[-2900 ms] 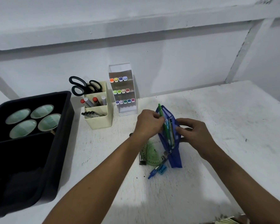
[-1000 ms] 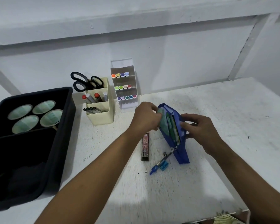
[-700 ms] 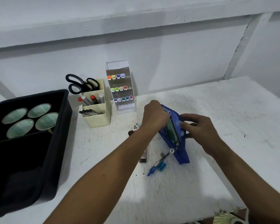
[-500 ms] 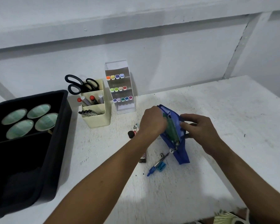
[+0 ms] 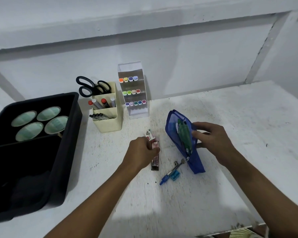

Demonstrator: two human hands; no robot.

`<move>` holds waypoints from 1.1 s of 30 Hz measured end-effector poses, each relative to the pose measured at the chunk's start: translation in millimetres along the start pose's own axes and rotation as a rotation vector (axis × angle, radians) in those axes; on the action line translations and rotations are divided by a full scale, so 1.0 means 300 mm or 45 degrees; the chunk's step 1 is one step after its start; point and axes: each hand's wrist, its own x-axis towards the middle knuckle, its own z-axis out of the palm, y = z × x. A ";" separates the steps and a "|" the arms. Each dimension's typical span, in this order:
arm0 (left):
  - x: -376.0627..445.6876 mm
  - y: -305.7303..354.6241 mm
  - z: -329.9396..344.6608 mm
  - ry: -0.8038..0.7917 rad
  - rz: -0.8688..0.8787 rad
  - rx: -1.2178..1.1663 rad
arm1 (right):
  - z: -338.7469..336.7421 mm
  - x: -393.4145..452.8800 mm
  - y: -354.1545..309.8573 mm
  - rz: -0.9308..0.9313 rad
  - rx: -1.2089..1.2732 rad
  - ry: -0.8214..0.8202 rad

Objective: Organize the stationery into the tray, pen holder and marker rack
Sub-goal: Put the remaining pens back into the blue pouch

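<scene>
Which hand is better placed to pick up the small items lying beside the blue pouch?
Left. The left hand already rests over the dark flat case and small box, while the right hand holds the blue pouch upright.

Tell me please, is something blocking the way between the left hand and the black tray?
Nothing visible does. The left hand is over the small dark box on the table, and only bare white tabletop lies between it and the black tray. The pen holder stands farther back, off that line.
</scene>
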 end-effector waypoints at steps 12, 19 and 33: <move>-0.024 -0.007 0.004 -0.110 -0.069 -0.010 | 0.027 0.003 0.001 0.029 0.011 -0.022; -0.024 0.131 -0.085 -0.025 0.048 -0.234 | 0.032 0.003 0.005 0.010 -0.036 -0.017; 0.098 0.344 0.001 -0.214 0.111 -0.201 | 0.001 -0.019 -0.032 -0.032 -0.015 0.005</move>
